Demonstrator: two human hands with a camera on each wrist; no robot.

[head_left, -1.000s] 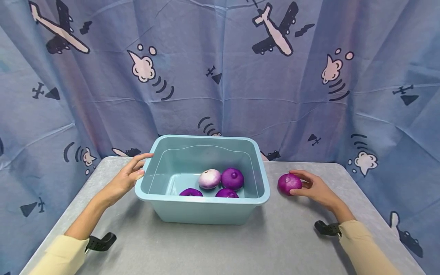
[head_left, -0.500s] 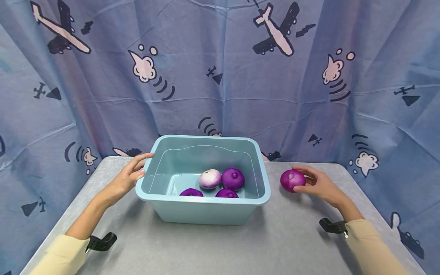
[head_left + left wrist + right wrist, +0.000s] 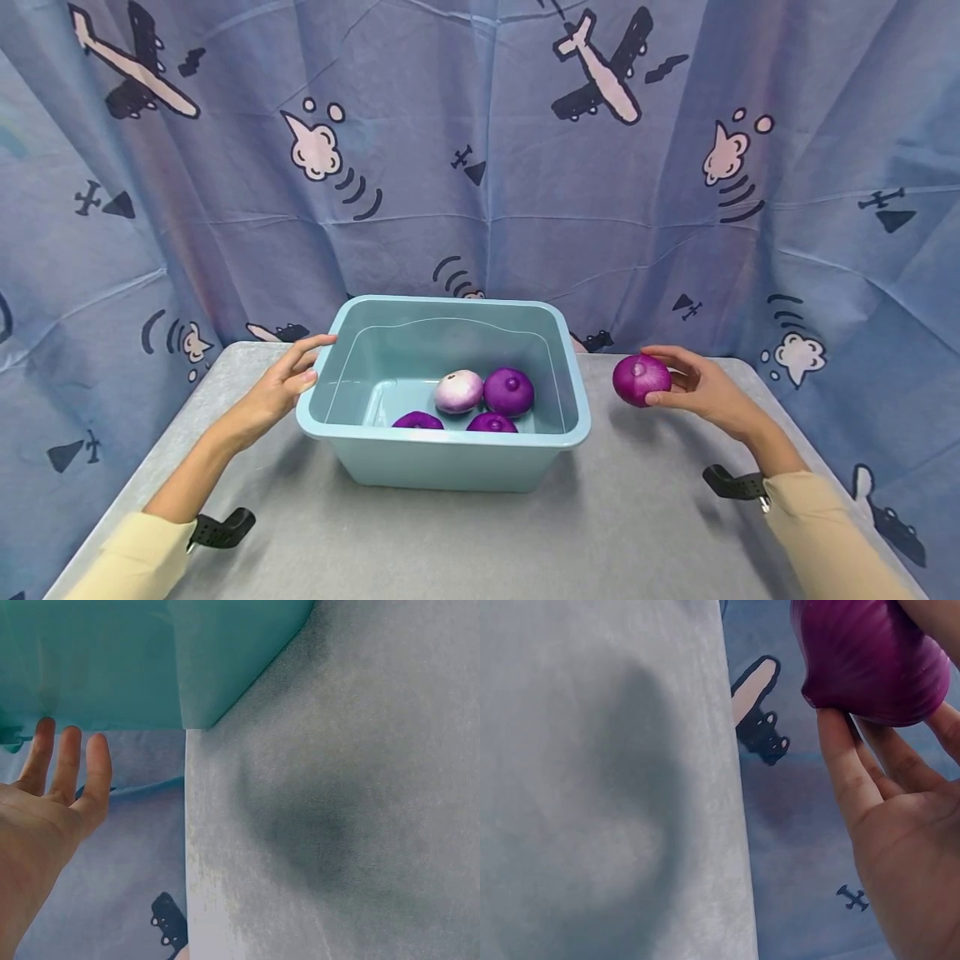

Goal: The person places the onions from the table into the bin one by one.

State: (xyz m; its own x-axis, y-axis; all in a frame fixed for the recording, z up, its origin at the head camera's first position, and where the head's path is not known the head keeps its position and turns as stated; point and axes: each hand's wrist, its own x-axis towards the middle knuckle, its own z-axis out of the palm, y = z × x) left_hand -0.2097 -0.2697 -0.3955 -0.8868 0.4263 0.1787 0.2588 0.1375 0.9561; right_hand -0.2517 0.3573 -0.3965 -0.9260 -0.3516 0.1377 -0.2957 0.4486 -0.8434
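A purple onion is held between the thumb and fingers of my right hand, raised above the table to the right of the bin. Its ribbed skin and pointed tip show in the right wrist view, where the onion sits on the fingertips. My left hand has its fingertips at the left rim of the light blue plastic bin. In the left wrist view, the left hand's fingers reach up, extended, to the bin's side. Inside the bin lie a white-and-purple round vegetable and a purple onion.
Two more purple round vegetables, one at left and one at right, are partly hidden behind the bin's front wall. The grey table ends at a blue curtain printed with aeroplanes.
My right hand has lifted the onion off the table, up and slightly to the right. The left hand stays at the bin's rim. One front onion in the bin has shifted slightly left.
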